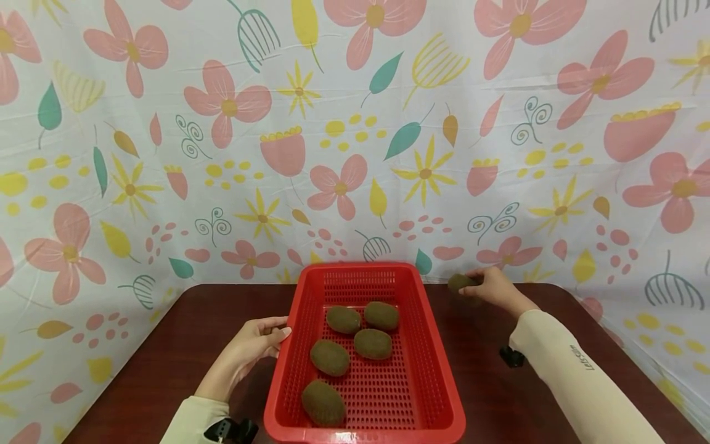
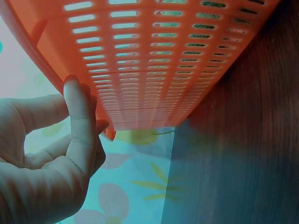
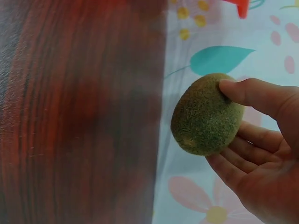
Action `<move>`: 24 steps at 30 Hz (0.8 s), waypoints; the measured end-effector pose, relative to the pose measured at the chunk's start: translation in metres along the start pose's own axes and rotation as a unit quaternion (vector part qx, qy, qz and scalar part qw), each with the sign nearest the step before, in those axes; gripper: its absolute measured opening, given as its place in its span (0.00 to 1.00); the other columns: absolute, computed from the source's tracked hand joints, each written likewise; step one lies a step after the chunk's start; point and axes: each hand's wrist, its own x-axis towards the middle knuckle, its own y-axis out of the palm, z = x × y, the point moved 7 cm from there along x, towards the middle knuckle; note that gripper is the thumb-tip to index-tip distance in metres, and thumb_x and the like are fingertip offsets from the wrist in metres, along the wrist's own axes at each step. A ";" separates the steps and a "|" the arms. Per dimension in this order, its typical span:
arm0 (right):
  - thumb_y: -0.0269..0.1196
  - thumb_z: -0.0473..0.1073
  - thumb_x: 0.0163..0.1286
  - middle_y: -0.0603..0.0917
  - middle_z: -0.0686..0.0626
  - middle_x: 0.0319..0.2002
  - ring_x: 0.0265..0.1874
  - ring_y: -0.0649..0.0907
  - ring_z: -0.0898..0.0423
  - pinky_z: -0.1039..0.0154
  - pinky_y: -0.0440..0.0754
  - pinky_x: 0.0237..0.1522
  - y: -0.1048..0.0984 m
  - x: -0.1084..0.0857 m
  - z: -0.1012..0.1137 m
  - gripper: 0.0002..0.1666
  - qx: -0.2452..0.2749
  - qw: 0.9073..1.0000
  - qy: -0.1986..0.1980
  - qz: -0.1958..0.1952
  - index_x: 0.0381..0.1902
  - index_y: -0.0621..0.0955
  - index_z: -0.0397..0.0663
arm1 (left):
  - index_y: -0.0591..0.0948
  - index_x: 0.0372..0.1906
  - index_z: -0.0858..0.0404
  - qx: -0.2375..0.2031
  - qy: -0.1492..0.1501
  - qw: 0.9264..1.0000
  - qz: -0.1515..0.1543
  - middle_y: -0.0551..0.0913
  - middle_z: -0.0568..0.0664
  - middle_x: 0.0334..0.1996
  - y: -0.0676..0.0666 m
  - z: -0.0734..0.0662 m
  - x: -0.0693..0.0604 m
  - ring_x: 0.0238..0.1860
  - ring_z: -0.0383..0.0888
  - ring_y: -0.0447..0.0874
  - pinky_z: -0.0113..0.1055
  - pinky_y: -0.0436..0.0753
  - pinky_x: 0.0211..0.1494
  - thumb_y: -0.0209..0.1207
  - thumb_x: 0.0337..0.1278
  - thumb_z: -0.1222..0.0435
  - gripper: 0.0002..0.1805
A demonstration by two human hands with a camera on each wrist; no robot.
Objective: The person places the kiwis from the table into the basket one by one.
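Observation:
A red plastic basket with slotted walls stands on the table, and several brown fuzzy kiwis lie in it. At the left rim, my left hand pinches the basket's edge between thumb and fingers; the left wrist view shows the thumb against the rim from outside. To the right of the basket, near the table's back edge, my right hand holds one kiwi between thumb and fingertips. That kiwi appears raised off the tabletop.
The dark wooden table reaches out on both sides of the basket. Behind it and along the sides hangs a white cloth printed with flowers and leaves.

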 end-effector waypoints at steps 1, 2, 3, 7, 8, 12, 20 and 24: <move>0.68 0.44 0.62 0.80 0.29 0.49 0.47 0.80 0.37 0.46 0.80 0.45 -0.002 0.000 0.002 0.31 0.002 1.000 -0.001 0.001 0.55 0.76 0.23 | 0.67 0.66 0.76 0.000 0.000 1.000 0.000 0.81 0.54 0.31 0.000 0.000 0.000 0.28 0.45 0.81 0.38 0.84 0.38 0.56 0.67 0.65 0.28; 0.68 0.44 0.62 0.80 0.29 0.50 0.47 0.80 0.36 0.46 0.80 0.45 -0.004 -0.001 0.004 0.32 0.003 1.000 -0.002 0.002 0.55 0.76 0.24 | 0.67 0.66 0.76 0.000 0.001 1.000 0.000 0.81 0.54 0.31 0.000 0.000 0.000 0.28 0.45 0.81 0.38 0.84 0.38 0.56 0.67 0.65 0.28; 0.68 0.45 0.62 0.79 0.29 0.50 0.48 0.79 0.36 0.46 0.80 0.46 -0.006 -0.001 0.006 0.32 0.002 1.000 -0.006 0.003 0.55 0.76 0.24 | 0.67 0.65 0.76 0.000 0.001 1.000 0.000 0.81 0.54 0.31 0.000 0.000 0.000 0.28 0.45 0.81 0.38 0.84 0.38 0.56 0.67 0.65 0.28; 0.68 0.45 0.63 0.80 0.30 0.50 0.46 0.81 0.38 0.51 0.81 0.42 -0.013 -0.002 0.018 0.31 0.009 1.000 -0.024 0.006 0.55 0.76 0.25 | 0.67 0.65 0.76 0.001 -0.001 1.000 0.000 0.81 0.54 0.31 0.000 0.000 0.000 0.28 0.45 0.81 0.38 0.84 0.37 0.56 0.67 0.65 0.27; 0.68 0.45 0.63 0.81 0.30 0.50 0.45 0.81 0.40 0.53 0.81 0.41 -0.015 -0.002 0.021 0.31 0.010 1.000 -0.028 0.007 0.55 0.76 0.25 | 0.67 0.65 0.76 0.001 -0.001 1.000 0.000 0.81 0.54 0.32 0.000 0.000 0.000 0.28 0.45 0.81 0.38 0.84 0.37 0.56 0.67 0.65 0.28; 0.69 0.44 0.61 0.84 0.34 0.45 0.40 0.83 0.45 0.58 0.80 0.37 -0.022 -0.001 0.036 0.28 0.003 0.999 -0.053 0.002 0.52 0.79 0.26 | 0.67 0.65 0.76 0.003 0.003 1.000 -0.001 0.81 0.54 0.32 0.000 -0.001 0.001 0.29 0.45 0.82 0.38 0.84 0.38 0.56 0.67 0.65 0.28; 0.68 0.49 0.62 0.81 0.34 0.50 0.49 0.81 0.39 0.51 0.82 0.42 -0.023 -0.005 0.067 0.34 0.002 0.999 -0.049 0.017 0.58 0.76 0.29 | 0.65 0.66 0.77 -0.007 -0.006 1.000 0.005 0.81 0.54 0.32 0.000 0.001 0.000 0.29 0.44 0.82 0.37 0.84 0.37 0.56 0.67 0.65 0.28; 0.68 0.50 0.62 0.80 0.34 0.54 0.51 0.80 0.39 0.53 0.83 0.41 -0.022 -0.007 0.087 0.35 0.015 0.998 -0.053 0.028 0.60 0.75 0.32 | 0.65 0.66 0.78 -0.012 -0.007 1.000 0.009 0.80 0.53 0.32 0.000 0.001 0.001 0.29 0.44 0.81 0.36 0.83 0.37 0.55 0.67 0.66 0.28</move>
